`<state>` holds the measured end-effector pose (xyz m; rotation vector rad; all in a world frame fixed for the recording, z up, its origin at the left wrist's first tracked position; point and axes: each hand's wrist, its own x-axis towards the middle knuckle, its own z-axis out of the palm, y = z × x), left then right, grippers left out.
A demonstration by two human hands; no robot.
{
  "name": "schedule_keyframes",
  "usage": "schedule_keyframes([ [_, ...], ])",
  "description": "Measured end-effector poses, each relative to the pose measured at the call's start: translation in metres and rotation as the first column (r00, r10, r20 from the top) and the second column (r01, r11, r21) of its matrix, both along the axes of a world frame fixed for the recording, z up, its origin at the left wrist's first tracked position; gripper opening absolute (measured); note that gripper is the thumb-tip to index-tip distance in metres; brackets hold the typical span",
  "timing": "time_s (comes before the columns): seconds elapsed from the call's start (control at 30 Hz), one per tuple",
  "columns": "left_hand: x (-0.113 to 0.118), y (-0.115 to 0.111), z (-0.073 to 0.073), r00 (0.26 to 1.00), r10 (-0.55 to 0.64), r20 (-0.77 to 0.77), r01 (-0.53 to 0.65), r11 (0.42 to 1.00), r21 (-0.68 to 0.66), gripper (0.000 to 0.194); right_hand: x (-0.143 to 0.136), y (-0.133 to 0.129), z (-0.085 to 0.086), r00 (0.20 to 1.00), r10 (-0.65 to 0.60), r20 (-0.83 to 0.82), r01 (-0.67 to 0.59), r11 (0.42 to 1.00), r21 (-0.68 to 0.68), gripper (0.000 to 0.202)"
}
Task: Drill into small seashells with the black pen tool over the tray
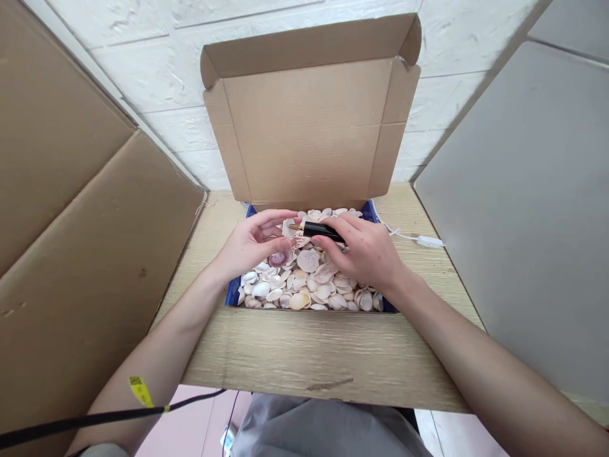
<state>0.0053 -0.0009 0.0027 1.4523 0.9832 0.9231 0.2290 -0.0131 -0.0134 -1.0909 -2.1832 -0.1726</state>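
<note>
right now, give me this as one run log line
left hand: shell | right hand: black tool, tip at shell | below: box of shells

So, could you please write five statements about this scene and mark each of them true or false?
1. The right hand holds a black tool. True.
2. The cardboard lid is closed over the shells. False: the lid stands open behind the shells.
3. The left hand holds a pale shell near the tip of the tool. True.
4. The small white piece on the cord lies to the left of the box. False: it lies on the table, to the right.
5. A yellow tag is attached to the black cable. True.
</note>
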Motion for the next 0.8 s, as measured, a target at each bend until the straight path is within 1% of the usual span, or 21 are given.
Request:
schedule_keyframes([
  [0.1,-0.001,0.0,0.001,1.0,-0.005,-0.013,0.005,1.0,-0.03,0.046,0.0,0.0,0.0,1.0,0.009,-0.004,-0.009,1.0,-0.005,0.036],
  [0.2,-0.002,0.001,0.0,1.0,-0.012,0.01,0.012,1.0,-0.009,0.045,0.0,0.0,0.001,1.0,0.006,-0.017,-0.006,1.0,0.006,0.036],
  [0.27,-0.003,0.003,-0.002,0.999,0.028,0.021,-0.028,0.999,0.017,0.043,0.0,0.001,0.001,0.999,-0.016,-0.032,0.016,1.0,0.023,0.034],
  [0.33,-0.004,0.006,-0.005,0.995,0.094,0.035,-0.095,0.995,0.034,0.045,0.001,0.002,0.0,0.998,-0.046,-0.049,0.047,0.998,0.035,0.032],
  [0.4,-0.005,0.008,-0.008,0.987,0.149,0.064,-0.151,0.988,0.036,0.048,0.002,0.003,-0.001,0.996,-0.074,-0.058,0.076,0.996,0.038,0.03],
  [0.47,-0.007,0.009,-0.01,0.981,0.175,0.088,-0.178,0.984,0.025,0.05,0.002,0.004,-0.002,0.995,-0.086,-0.055,0.089,0.995,0.048,0.03],
  [0.57,-0.007,0.009,-0.01,0.983,0.169,0.076,-0.169,0.986,-0.007,0.049,0.003,0.005,-0.003,0.996,-0.077,-0.043,0.08,0.994,0.078,0.029],
  [0.63,-0.007,0.008,-0.009,0.988,0.143,0.059,-0.142,0.99,-0.019,0.048,0.003,0.005,-0.002,0.997,-0.07,-0.041,0.073,0.992,0.098,0.028],
  [0.8,-0.005,0.006,-0.006,0.994,0.103,0.021,-0.102,0.995,-0.02,0.046,0.004,0.006,0.0,0.993,-0.108,-0.041,0.113,0.979,0.171,0.019],
])
